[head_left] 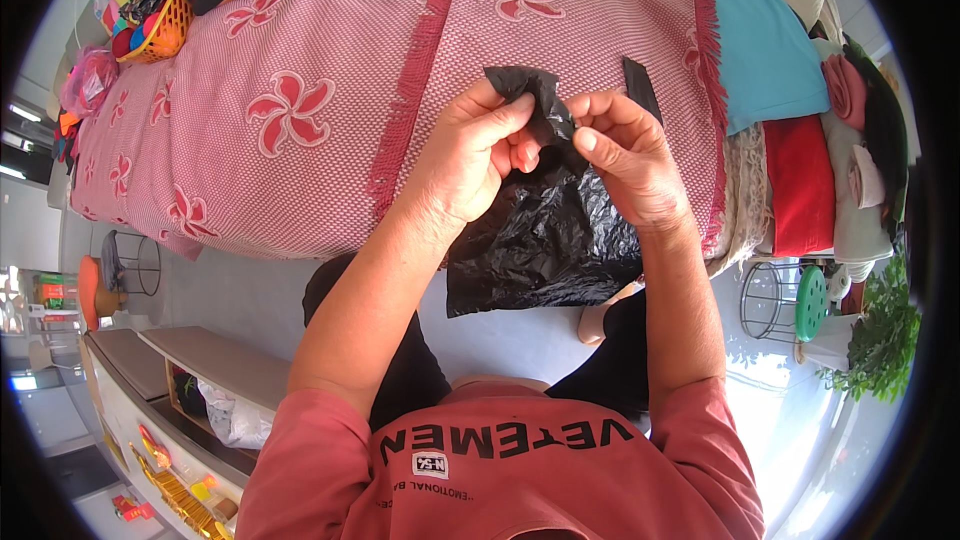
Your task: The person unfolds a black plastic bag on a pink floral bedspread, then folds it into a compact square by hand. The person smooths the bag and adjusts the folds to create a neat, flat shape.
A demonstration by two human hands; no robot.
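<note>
A crumpled black plastic bag [545, 240] hangs from my hands, its lower part spread out above my lap. My left hand [480, 145] pinches the bag's upper edge between thumb and fingers. Close to its right, my right hand [632, 155] grips the same edge with thumb and forefinger. The bag's top corner stands up between the two hands. Behind my right hand lies a flat black strip [641, 85] on the pink blanket [350, 60], which has red flower shapes and a fringe.
An orange basket [165, 30] with balls sits at the far left, beside a pink plastic bundle [90, 80]. Folded clothes line the back. A light blue cloth [765, 60] and red cloth [803, 185] lie right. Below stand a green stool [811, 305], a plant [880, 340] and a cabinet [215, 355].
</note>
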